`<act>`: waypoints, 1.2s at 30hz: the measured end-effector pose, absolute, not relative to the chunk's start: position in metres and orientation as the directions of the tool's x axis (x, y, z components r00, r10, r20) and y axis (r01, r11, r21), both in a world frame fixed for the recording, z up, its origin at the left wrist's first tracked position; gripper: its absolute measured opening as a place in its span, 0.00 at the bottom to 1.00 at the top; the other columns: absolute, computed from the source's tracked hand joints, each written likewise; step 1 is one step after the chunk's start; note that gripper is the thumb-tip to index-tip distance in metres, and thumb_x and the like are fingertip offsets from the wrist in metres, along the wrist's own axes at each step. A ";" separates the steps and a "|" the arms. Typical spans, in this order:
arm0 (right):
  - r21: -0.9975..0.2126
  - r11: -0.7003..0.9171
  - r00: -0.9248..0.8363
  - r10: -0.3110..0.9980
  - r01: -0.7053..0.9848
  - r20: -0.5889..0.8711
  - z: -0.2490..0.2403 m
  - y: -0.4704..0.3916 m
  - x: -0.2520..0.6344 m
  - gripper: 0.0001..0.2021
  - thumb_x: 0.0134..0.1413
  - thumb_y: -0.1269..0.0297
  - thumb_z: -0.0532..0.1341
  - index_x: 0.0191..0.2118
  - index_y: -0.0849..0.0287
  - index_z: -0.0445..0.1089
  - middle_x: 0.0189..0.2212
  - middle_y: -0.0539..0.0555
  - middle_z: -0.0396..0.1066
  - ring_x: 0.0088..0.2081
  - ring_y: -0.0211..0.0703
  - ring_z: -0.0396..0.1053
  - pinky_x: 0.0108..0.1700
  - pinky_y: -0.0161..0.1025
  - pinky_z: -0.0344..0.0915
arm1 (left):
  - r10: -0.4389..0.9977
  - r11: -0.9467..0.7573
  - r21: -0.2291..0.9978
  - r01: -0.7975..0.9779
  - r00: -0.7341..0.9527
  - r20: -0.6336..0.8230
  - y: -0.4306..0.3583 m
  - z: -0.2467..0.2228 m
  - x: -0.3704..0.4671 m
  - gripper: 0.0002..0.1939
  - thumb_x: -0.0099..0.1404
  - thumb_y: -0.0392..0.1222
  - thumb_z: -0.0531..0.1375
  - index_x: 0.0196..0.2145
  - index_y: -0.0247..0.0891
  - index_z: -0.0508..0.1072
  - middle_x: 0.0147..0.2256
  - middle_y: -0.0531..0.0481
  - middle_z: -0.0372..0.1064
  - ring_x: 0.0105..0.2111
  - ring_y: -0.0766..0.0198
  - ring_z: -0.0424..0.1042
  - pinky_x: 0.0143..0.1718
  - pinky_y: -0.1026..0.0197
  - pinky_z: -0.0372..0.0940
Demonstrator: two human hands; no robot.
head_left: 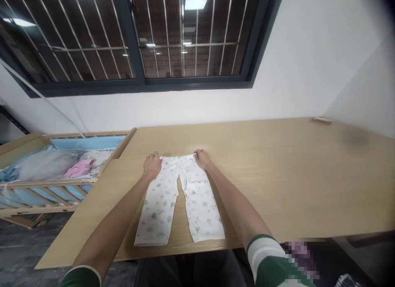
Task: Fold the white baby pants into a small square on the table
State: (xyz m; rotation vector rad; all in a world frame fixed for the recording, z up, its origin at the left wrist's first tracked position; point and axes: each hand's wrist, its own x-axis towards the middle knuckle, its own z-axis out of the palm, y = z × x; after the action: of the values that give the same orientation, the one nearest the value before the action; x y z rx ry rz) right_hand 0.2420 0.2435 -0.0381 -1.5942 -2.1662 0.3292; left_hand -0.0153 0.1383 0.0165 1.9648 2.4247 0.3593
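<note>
A pair of white baby pants (200, 204) with a small green and pink print lies flat on the wooden table (277, 176), waistband away from me and legs spread toward me. My left hand (152, 165) is closed on the left corner of the waistband. At the opposite corner, the fingers of my right hand (203, 158) pinch the fabric. Between the legs there is a gap at the crotch where the table shows through. My fingertips are partly hidden by the hands themselves.
To the left stands a wooden crib (46, 184) with blue lining, holding a pink cloth (79, 168) and pale bedding. A barred window (142, 83) is above the table. A small flat object (321, 120) lies at the far right against the wall. The table's front edge is close to me.
</note>
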 end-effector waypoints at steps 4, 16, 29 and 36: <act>-0.497 0.299 -0.228 0.953 0.815 0.199 -0.036 0.246 0.243 0.13 0.70 0.63 0.52 0.50 0.59 0.73 0.48 0.60 0.73 0.53 0.48 0.67 0.55 0.42 0.59 | 0.988 0.025 0.185 0.982 -0.052 0.142 0.098 0.041 0.031 0.19 0.74 0.47 0.50 0.55 0.33 0.66 0.54 0.32 0.69 0.56 0.46 0.68 0.54 0.51 0.61; -0.620 0.235 -0.150 0.971 0.749 0.186 -0.036 0.249 0.244 0.05 0.62 0.66 0.59 0.38 0.59 0.72 0.32 0.51 0.74 0.35 0.40 0.69 0.43 0.36 0.62 | 0.882 -0.346 0.335 0.876 0.426 -0.202 -0.064 0.024 0.169 0.28 0.70 0.60 0.50 0.40 0.33 0.78 0.37 0.34 0.78 0.38 0.45 0.78 0.39 0.49 0.66; -0.669 0.279 -0.164 0.959 0.689 0.230 -0.037 0.241 0.246 0.03 0.61 0.67 0.57 0.40 0.57 0.66 0.32 0.49 0.72 0.35 0.40 0.68 0.40 0.35 0.61 | 0.915 -0.298 0.484 0.823 0.391 -0.103 -0.071 0.027 0.151 0.19 0.71 0.45 0.49 0.33 0.38 0.78 0.34 0.41 0.78 0.34 0.54 0.76 0.34 0.56 0.59; -0.701 0.260 -0.127 0.963 0.665 0.237 0.001 0.244 0.235 0.12 0.57 0.65 0.60 0.47 0.57 0.63 0.28 0.46 0.69 0.31 0.41 0.69 0.34 0.35 0.63 | 0.991 -0.115 0.634 0.765 0.128 0.025 -0.093 0.025 0.096 0.20 0.73 0.46 0.48 0.24 0.41 0.66 0.25 0.51 0.73 0.27 0.62 0.70 0.29 0.59 0.51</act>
State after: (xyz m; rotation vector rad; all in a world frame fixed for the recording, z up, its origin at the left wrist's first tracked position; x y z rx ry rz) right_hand 0.2346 0.2438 0.0005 -1.4767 -1.8684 0.5730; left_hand 0.0964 -0.0929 0.0252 1.9379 1.6883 0.6305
